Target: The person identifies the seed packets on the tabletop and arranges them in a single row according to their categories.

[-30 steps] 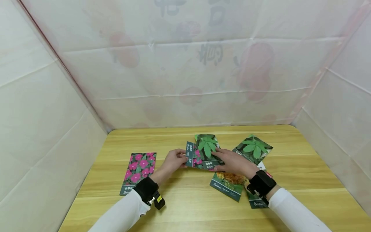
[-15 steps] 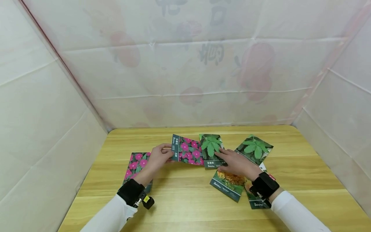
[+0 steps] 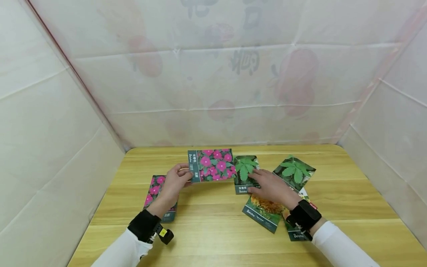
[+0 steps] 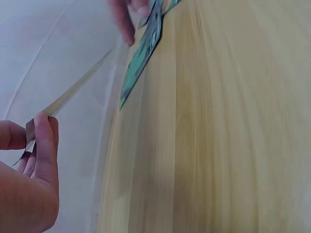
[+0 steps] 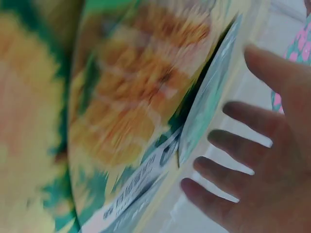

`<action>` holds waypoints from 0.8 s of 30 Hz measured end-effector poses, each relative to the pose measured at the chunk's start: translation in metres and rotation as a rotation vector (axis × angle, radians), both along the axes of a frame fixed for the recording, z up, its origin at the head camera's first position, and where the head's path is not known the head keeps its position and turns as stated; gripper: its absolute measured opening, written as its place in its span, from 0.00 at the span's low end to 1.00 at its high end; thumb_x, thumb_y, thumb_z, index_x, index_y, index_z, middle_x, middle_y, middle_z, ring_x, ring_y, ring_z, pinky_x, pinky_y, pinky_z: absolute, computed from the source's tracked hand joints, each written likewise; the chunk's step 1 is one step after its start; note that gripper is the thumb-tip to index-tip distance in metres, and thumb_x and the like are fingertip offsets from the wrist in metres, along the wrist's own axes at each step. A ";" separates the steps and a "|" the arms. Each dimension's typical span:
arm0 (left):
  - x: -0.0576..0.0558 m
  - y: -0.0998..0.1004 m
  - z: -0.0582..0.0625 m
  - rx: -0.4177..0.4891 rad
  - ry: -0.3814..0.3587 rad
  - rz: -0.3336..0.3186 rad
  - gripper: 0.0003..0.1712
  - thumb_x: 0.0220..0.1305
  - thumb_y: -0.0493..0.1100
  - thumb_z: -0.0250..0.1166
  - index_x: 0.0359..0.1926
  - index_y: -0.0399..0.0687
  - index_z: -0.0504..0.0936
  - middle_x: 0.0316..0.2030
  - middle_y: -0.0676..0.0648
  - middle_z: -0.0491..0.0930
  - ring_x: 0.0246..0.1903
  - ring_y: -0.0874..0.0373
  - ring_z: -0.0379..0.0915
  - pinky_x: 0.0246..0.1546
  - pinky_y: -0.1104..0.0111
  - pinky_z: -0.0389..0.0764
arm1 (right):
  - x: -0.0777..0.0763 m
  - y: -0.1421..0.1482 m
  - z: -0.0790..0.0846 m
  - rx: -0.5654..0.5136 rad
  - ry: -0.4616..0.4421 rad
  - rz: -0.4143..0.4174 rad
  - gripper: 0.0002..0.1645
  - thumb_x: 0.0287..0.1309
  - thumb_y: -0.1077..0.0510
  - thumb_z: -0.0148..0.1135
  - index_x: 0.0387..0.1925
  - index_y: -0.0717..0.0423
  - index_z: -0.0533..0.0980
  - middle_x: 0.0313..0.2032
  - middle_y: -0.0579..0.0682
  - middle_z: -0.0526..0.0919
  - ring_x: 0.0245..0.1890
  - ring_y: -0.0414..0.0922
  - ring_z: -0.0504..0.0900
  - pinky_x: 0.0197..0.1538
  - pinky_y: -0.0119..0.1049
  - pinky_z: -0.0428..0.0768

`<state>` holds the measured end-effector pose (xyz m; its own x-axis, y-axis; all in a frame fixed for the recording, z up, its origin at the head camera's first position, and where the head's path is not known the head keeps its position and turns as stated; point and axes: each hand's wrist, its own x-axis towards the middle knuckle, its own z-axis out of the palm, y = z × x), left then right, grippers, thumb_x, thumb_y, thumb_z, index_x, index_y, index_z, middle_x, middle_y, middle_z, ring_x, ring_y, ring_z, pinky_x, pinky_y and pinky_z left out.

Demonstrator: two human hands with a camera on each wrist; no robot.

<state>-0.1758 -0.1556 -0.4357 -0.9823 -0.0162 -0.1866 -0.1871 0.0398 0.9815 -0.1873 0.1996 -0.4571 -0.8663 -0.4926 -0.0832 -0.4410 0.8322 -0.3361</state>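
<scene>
My left hand (image 3: 172, 184) pinches a seed packet (image 3: 216, 165) with pink flowers by its dark label end. The packet is raised above the table, sideways on; in the left wrist view it shows nearly edge-on. A second pink-flower packet (image 3: 154, 190) lies partly hidden under my left forearm. My right hand (image 3: 271, 186) has its fingers spread, with the fingertips at a green-leaf packet (image 3: 244, 167); the right wrist view shows these fingers (image 5: 250, 119) extended and apart. Below that hand lies an orange-flower packet (image 3: 265, 212).
Another green-leaf packet (image 3: 294, 171) lies angled at the right. One more packet (image 3: 297, 235) is mostly covered by my right wrist. The wooden table (image 3: 207, 237) ends at the back against a white printed cloth wall (image 3: 186, 85), with cloth sides left and right.
My left hand has drawn the pink-flower packet out from under the green-leaf packet, leftward and up. My right hand has stayed nearly in place, while the green-leaf packet has shifted slightly right.
</scene>
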 end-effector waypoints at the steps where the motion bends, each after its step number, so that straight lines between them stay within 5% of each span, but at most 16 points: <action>1: 0.001 0.002 0.000 0.007 0.001 -0.002 0.24 0.74 0.33 0.60 0.68 0.37 0.71 0.56 0.35 0.81 0.45 0.54 0.81 0.51 0.55 0.85 | 0.000 -0.002 0.000 -0.041 0.002 -0.024 0.34 0.75 0.44 0.59 0.72 0.59 0.71 0.72 0.63 0.69 0.72 0.62 0.67 0.72 0.56 0.65; 5: 0.002 0.013 -0.001 0.036 0.004 -0.004 0.21 0.72 0.32 0.61 0.64 0.37 0.72 0.52 0.36 0.83 0.42 0.55 0.83 0.48 0.55 0.86 | 0.002 -0.010 0.003 -0.246 -0.009 -0.132 0.29 0.78 0.46 0.56 0.70 0.59 0.73 0.64 0.58 0.79 0.61 0.55 0.80 0.64 0.51 0.75; 12: 0.005 0.030 -0.002 0.155 -0.014 -0.004 0.17 0.70 0.28 0.59 0.58 0.34 0.70 0.47 0.37 0.83 0.40 0.54 0.84 0.43 0.61 0.87 | -0.048 0.009 -0.083 -0.557 -0.022 -0.282 0.33 0.71 0.24 0.44 0.67 0.33 0.73 0.50 0.33 0.83 0.51 0.34 0.82 0.54 0.39 0.80; 19: 0.012 0.041 -0.006 0.255 0.008 -0.049 0.14 0.72 0.28 0.57 0.55 0.34 0.67 0.50 0.35 0.81 0.41 0.55 0.84 0.41 0.65 0.86 | -0.053 -0.004 -0.086 -0.765 -0.156 -0.400 0.27 0.72 0.30 0.52 0.58 0.40 0.79 0.45 0.43 0.86 0.46 0.40 0.85 0.50 0.37 0.84; 24: 0.015 0.045 -0.011 0.246 0.025 -0.075 0.15 0.71 0.28 0.57 0.55 0.33 0.67 0.51 0.34 0.80 0.42 0.54 0.84 0.44 0.63 0.87 | -0.042 -0.013 -0.057 -0.985 -0.231 -0.400 0.27 0.75 0.37 0.55 0.54 0.55 0.80 0.46 0.54 0.86 0.47 0.48 0.85 0.50 0.38 0.85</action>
